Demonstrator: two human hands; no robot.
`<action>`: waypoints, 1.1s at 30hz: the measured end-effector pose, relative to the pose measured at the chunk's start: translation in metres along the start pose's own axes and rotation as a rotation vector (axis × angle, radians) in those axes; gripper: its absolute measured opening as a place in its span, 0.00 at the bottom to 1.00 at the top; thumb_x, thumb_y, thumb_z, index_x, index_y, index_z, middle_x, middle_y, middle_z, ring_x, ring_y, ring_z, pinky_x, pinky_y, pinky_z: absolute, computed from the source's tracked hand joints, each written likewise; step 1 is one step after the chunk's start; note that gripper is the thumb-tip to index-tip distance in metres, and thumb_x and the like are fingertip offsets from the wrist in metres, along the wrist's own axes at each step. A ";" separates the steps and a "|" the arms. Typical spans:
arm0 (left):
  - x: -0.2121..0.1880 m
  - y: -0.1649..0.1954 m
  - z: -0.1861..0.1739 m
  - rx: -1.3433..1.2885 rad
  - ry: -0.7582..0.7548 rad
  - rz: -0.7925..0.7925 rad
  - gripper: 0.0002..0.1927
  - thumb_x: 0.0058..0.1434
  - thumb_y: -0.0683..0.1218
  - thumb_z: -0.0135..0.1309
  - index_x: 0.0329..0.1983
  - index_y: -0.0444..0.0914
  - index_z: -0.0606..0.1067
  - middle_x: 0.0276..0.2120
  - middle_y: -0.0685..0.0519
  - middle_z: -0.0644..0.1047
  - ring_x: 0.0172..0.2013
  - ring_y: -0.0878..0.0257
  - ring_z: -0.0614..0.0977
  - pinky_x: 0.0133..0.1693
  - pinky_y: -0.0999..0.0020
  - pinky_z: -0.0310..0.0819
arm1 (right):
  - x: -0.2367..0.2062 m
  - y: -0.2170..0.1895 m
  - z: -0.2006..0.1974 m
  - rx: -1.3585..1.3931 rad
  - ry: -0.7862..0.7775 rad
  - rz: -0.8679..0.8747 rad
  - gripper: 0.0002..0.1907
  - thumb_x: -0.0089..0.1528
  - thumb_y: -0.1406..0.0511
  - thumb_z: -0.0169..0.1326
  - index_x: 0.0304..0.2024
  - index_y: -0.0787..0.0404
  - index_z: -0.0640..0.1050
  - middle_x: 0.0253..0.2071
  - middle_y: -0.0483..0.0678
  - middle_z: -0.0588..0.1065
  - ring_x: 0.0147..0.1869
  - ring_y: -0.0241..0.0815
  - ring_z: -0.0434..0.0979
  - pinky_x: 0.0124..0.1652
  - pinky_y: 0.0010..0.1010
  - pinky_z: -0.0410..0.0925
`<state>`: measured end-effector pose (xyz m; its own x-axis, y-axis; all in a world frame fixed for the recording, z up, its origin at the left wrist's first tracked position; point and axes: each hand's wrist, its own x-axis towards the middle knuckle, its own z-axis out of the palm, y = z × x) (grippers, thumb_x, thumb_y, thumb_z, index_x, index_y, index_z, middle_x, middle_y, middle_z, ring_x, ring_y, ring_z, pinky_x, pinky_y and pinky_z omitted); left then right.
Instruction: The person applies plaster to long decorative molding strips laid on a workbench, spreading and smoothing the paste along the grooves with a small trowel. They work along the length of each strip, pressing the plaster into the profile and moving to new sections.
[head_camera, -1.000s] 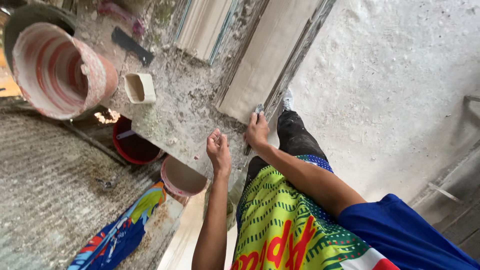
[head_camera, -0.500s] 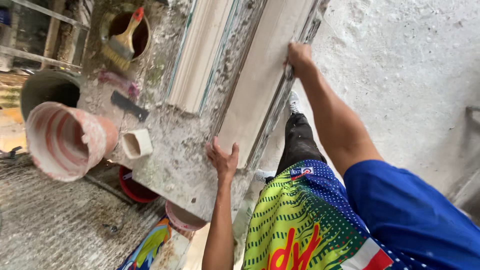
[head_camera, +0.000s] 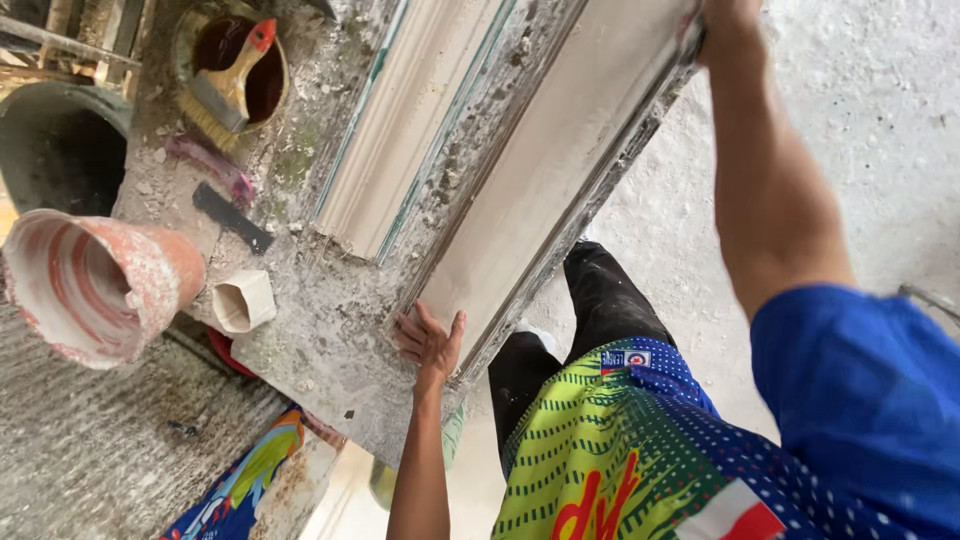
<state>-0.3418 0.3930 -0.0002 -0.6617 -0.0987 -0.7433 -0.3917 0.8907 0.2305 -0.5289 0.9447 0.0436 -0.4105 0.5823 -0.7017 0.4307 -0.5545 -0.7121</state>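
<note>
A: Where did the hands lie on the work?

B: The left hand (head_camera: 430, 340) was pressed flat on the near end of a long pale moulding strip (head_camera: 545, 170), fingers (head_camera: 415, 322) spread and released, grasping nothing. The right hand (head_camera: 728, 18) was at the strip's far end, at the top edge of the view; whether its fingers were clenched on the strip I could not tell, since most of the hand was cut off.

A: And where was the strip itself?

B: It lay lengthwise along the edge of the plaster-crusted table (head_camera: 330, 330), just beside a second ribbed moulding (head_camera: 405, 130) that ran parallel to it.

A: What else stood on the table?

B: A small white hexagonal cup (head_camera: 243, 302) lay on its side near the corner, a dark flat blade (head_camera: 232, 218) beyond it. Farther off, a brush with a red-tipped handle (head_camera: 225, 85) rested in a round tub (head_camera: 232, 62). A plaster-spattered bucket (head_camera: 95, 285) lay tipped at the table's side.
</note>
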 end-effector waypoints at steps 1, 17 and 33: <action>0.001 -0.002 0.001 -0.006 -0.008 -0.001 0.64 0.50 0.84 0.38 0.80 0.50 0.31 0.75 0.36 0.21 0.72 0.29 0.21 0.64 0.24 0.19 | -0.010 0.017 0.005 0.008 0.020 -0.010 0.13 0.68 0.58 0.49 0.33 0.59 0.73 0.22 0.47 0.70 0.22 0.41 0.74 0.22 0.41 0.71; -0.006 -0.016 -0.004 0.076 -0.001 0.087 0.57 0.53 0.85 0.24 0.81 0.56 0.37 0.78 0.39 0.37 0.75 0.29 0.39 0.66 0.23 0.36 | -0.321 0.301 0.083 -0.146 0.168 0.035 0.18 0.71 0.53 0.45 0.48 0.60 0.71 0.21 0.52 0.72 0.17 0.44 0.73 0.20 0.39 0.69; -0.005 0.222 -0.012 -0.027 0.264 0.424 0.66 0.51 0.80 0.52 0.79 0.47 0.34 0.77 0.34 0.34 0.74 0.31 0.31 0.66 0.23 0.29 | -0.085 0.005 0.001 0.236 -0.059 0.104 0.12 0.69 0.59 0.49 0.39 0.61 0.69 0.21 0.51 0.69 0.19 0.46 0.71 0.16 0.41 0.66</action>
<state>-0.4337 0.5861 0.0621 -0.9042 0.1574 -0.3970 -0.0676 0.8652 0.4969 -0.4928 0.8917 0.1000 -0.4225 0.4832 -0.7668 0.2768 -0.7368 -0.6168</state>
